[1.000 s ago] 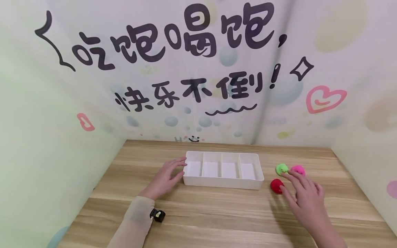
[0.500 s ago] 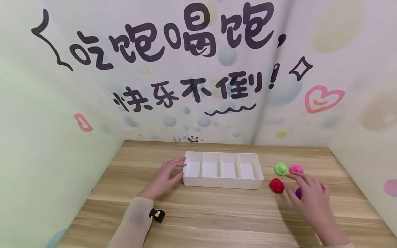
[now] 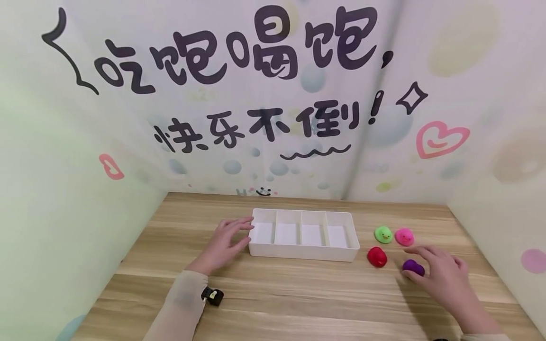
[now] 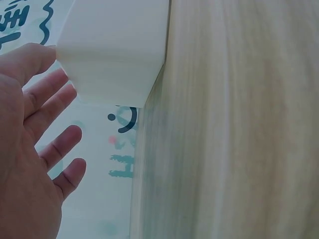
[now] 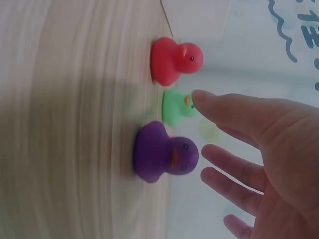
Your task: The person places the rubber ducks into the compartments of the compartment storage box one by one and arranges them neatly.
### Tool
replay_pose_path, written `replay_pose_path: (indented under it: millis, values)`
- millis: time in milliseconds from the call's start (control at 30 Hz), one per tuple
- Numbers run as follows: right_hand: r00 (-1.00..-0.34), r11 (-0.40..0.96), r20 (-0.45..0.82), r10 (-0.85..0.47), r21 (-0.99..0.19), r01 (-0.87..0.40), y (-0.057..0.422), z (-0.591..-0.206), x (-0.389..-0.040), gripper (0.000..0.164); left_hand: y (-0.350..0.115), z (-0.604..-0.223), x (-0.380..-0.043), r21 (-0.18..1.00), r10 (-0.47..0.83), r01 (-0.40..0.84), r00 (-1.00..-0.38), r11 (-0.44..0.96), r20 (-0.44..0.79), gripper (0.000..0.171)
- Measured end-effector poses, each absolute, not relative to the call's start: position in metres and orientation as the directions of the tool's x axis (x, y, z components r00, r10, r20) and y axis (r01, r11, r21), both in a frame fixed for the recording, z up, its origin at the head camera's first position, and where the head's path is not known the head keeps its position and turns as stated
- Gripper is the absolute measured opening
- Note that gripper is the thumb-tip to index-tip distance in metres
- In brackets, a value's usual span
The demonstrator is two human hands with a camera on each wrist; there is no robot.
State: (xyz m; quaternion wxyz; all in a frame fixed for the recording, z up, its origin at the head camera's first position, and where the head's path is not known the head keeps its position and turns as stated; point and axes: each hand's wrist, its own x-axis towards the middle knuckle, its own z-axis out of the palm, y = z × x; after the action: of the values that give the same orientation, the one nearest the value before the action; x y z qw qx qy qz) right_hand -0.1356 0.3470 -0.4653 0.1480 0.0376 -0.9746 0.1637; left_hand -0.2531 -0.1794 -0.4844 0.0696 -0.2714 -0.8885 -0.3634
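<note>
Worktop [image 3: 290, 303], wood-grained; its near edge is out of frame.

Right hand [image 3: 445, 274]: one, toward the worktop's right edge. Grip wide, thumb parted from fingers, nothing held.

Purple duck [image 3: 413, 268]: one, upright on the worktop, nearer the right edge than the left, at the gap between thumb and fingers (the head view overlaps thumb and duck; the right wrist view shows them apart). Handling note, by judgement: the step looks like taking this duck. Best to lower the thumb and fingers evenly to either side of the round body, close gently below the head, and lift straight up, away from its neighbours.

Red duck [image 3: 377, 257]: one, just off the tray's near right corner.

Left hand [image 3: 222, 244]: one, fingers loosely spread, gripping nothing; fingertips at the tray's left end, pressure not discernible. A light touch there should steady the tray.

Tray [image 3: 303, 252]: white, four compartments in a row, lying lengthwise along the worktop's far edge, apart from it.

Pink duck [image 3: 404, 237] and green duck [image 3: 383, 235]: a pair, side by side, toward the far right corner.

Wall [image 3: 213, 175]: printed with lettering, beyond the far edge.
</note>
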Motion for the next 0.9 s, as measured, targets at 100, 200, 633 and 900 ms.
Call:
replay_pose_path:
  millis: [100, 200, 633, 900]
  values:
    - [-0.957, 0.941, 0.287, -0.026, -0.315, -0.12, 0.353, -0.466, -0.135, 0.054, -0.179, -0.483, -0.254, 0.607, 0.435, 0.533, -0.842, 0.589, 0.318, 0.034]
    - [-0.956, 0.937, 0.292, -0.033, -0.323, -0.131, 0.358, -0.467, -0.135, 0.054, -0.179, -0.483, -0.254, 0.614, 0.432, 0.526, -0.846, 0.588, 0.311, 0.034]
    - [-0.954, 0.926, 0.299, -0.035, -0.35, -0.144, 0.368, -0.472, -0.131, 0.048, -0.179, -0.485, -0.252, 0.623, 0.428, 0.522, -0.848, 0.583, 0.311, 0.032]
    - [-0.95, 0.915, 0.309, -0.032, -0.374, -0.152, 0.37, -0.476, -0.131, 0.044, -0.179, -0.482, -0.251, 0.623, 0.431, 0.525, -0.847, 0.58, 0.312, 0.033]
